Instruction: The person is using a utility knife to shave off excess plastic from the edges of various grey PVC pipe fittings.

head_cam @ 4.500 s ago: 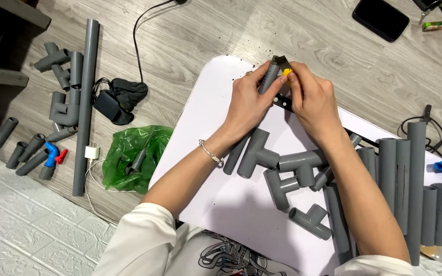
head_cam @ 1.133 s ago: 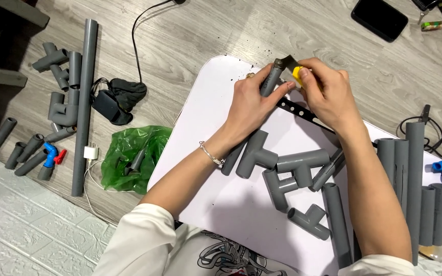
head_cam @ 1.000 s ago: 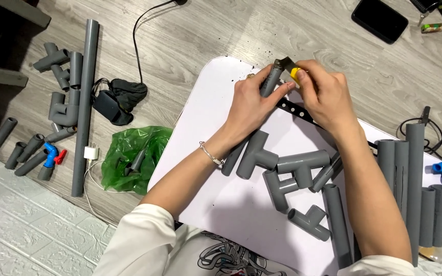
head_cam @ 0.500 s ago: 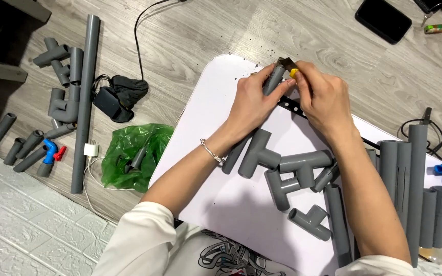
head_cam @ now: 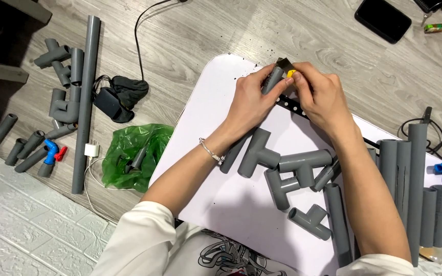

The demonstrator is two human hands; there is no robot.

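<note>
Grey pipe (head_cam: 271, 82) sits at the twelve o'clock edge of the white board (head_cam: 216, 204), my left hand (head_cam: 251, 102) wrapped closed around it. My right hand (head_cam: 321, 97) pinches a small yellow piece (head_cam: 291, 74) against its top end. Grey tee fittings (head_cam: 257, 153) lie at six o'clock, a green bag (head_cam: 124, 158) at nine.

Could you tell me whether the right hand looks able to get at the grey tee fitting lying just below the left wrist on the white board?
Probably yes, once freed. The right hand is busy at the grey pipe that the left hand holds, but the tee fitting lies uncovered on the white board, with nothing between them.
</note>
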